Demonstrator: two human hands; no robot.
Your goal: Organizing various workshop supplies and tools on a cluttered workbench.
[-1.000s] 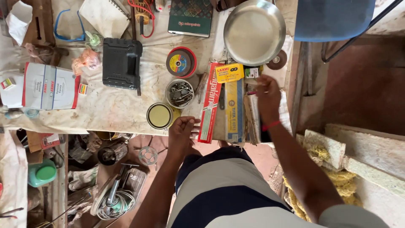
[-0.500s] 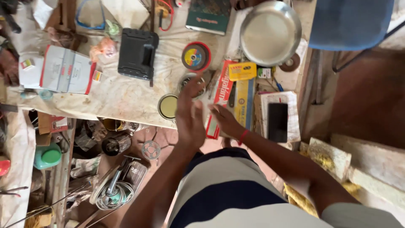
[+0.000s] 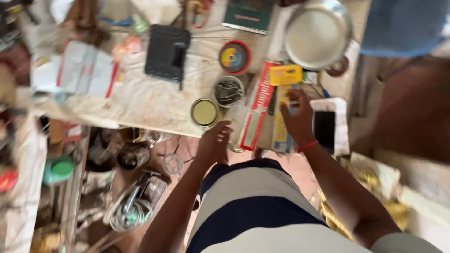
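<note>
My right hand (image 3: 296, 117), with a red thread at the wrist, lies flat on a long blue and yellow packet (image 3: 281, 119) on the cluttered table. A long red and white box (image 3: 256, 107) lies just left of it and a black phone (image 3: 324, 129) on white papers lies just right. My left hand (image 3: 214, 143) hovers at the table's near edge, fingers loosely apart and holding nothing, close to a round tin with a yellow lid (image 3: 204, 112). The picture is blurred by motion.
On the cloth-covered table (image 3: 150, 103) are a tin of screws (image 3: 228, 91), a grinding disc (image 3: 234, 57), a black case (image 3: 166, 52), a steel plate (image 3: 318, 33) and papers (image 3: 84, 72). Below it lie a coiled cable (image 3: 127, 213), a sprocket (image 3: 172, 164) and a green container (image 3: 58, 169).
My right hand moved from near the phone, swept left in front of me, then came back onto the blue and yellow packet. My left hand rose over the tins and dropped back to the table edge.
</note>
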